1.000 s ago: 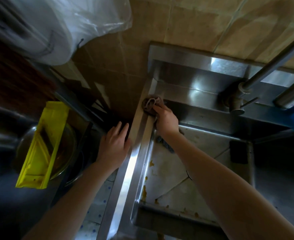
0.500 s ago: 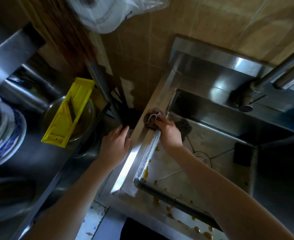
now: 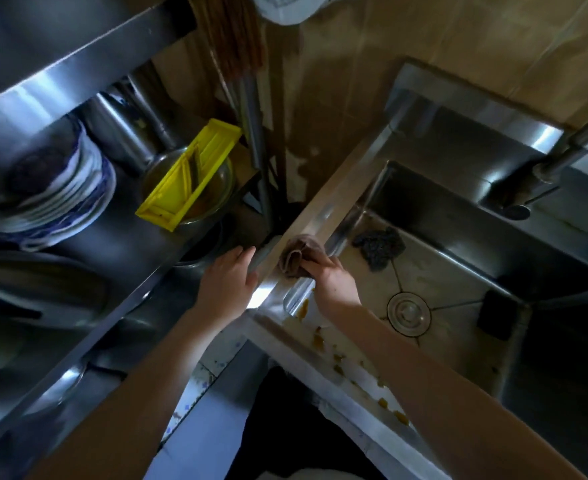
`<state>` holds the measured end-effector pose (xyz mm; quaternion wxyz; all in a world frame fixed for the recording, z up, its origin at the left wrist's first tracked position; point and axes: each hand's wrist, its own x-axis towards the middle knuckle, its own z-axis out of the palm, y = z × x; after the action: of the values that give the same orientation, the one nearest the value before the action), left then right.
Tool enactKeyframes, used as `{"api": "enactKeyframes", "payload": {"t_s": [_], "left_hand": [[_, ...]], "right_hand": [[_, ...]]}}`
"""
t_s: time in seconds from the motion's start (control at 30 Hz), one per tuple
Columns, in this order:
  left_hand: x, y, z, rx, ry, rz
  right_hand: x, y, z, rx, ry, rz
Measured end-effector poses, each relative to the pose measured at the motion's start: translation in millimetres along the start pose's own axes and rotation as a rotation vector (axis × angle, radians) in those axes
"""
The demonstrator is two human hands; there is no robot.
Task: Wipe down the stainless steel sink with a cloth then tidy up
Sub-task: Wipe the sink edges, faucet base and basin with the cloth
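The soft, crumpled brown cloth [image 3: 294, 258], gripped in curled fingers by the right hand [image 3: 334, 278] on the left rim of the sink [image 3: 335, 197], could skid off that narrow, slick steel strip. It could also merely smear the orange scraps [image 3: 384, 402] on the near rim. The left hand [image 3: 228, 279] rests on the rim's outer edge, fingers together and fairly straight.

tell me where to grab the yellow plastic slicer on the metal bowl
Pinch the yellow plastic slicer by its lower end, which overhangs the rim of the round metal bowl, gripping the long side rails. Come from the front with the left hand; a blade slot crosses mid-board, so avoid the centre.
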<state>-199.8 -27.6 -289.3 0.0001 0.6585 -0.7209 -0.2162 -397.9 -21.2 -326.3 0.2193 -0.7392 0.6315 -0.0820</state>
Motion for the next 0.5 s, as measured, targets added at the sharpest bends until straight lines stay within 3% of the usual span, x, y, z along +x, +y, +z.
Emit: {"api": "enactKeyframes", "payload": {"t_s": [0.27,0.5], "left_hand": [[-27,-9,3,-0.016,0.038,-0.003],[-14,-8,-1,-0.018,0.050,0.074]], "right_hand": [[-28,-22,0,-0.014,-0.110,-0.201],[-40,-35,0,-0.015,-0.218,-0.225]]}}
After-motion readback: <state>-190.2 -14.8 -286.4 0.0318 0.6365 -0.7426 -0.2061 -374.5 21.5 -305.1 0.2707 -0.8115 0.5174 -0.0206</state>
